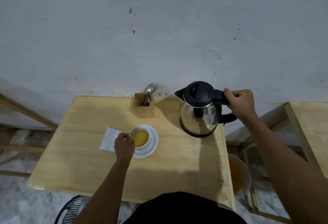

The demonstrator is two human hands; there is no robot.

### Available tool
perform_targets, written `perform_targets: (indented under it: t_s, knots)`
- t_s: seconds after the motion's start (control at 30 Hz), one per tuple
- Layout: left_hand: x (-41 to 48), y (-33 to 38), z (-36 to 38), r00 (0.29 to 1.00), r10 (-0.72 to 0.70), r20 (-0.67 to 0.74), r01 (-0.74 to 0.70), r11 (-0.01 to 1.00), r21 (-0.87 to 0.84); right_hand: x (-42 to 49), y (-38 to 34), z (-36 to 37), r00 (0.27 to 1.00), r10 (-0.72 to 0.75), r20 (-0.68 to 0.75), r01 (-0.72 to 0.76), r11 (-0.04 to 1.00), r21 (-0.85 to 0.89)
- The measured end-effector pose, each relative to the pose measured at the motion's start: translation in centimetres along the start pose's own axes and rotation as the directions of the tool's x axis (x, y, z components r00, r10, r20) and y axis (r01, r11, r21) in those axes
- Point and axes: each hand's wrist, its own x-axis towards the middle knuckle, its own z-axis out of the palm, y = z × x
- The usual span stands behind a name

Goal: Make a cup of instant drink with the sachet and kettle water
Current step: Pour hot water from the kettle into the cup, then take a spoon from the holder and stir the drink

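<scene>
A white cup [141,137] holding yellow liquid sits on a white saucer [152,144] in the middle of the wooden table [85,167]. My left hand [124,145] is closed at the cup's left rim; whether it grips the cup or something small I cannot tell. A white sachet [109,138] lies flat just left of that hand. The steel kettle [199,111] with a black lid stands upright on the table at the right. My right hand [239,104] is wrapped around its black handle.
A wooden holder [142,107] with spoons and a fork stands against the wall behind the cup. An orange-brown bowl [237,176] sits low beyond the table's right edge. A wooden frame [300,126] stands at the right, a dark mesh basket [72,207] at the bottom left.
</scene>
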Motion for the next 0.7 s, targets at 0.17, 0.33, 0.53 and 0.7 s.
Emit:
perform_targets:
  t_s: [0.17, 0.33, 0.53, 0.7]
  knots:
    - [-0.2, -0.1, 0.1, 1.000, -0.017, -0.012, 0.017, 1.000, -0.018, 0.9, 1.5, -0.4, 0.999, 0.038, 0.018, -0.039, 0.998, 0.051]
    - [0.0, -0.2, 0.3, 0.999, -0.033, -0.032, 0.032, 0.999, -0.031, 1.8, 2.5, -0.9, 0.997, 0.033, 0.075, -0.039, 0.996, 0.075]
    - [-0.1, -0.4, 0.4, 0.999, -0.028, -0.044, 0.026, 0.999, -0.032, 3.0, 3.0, -1.0, 0.995, -0.007, 0.101, 0.006, 1.000, 0.006]
    - [0.1, -0.5, 0.5, 1.000, -0.007, -0.026, 0.007, 1.000, -0.004, 1.7, 3.0, -0.6, 0.998, -0.035, -0.046, 0.027, 0.987, -0.158]
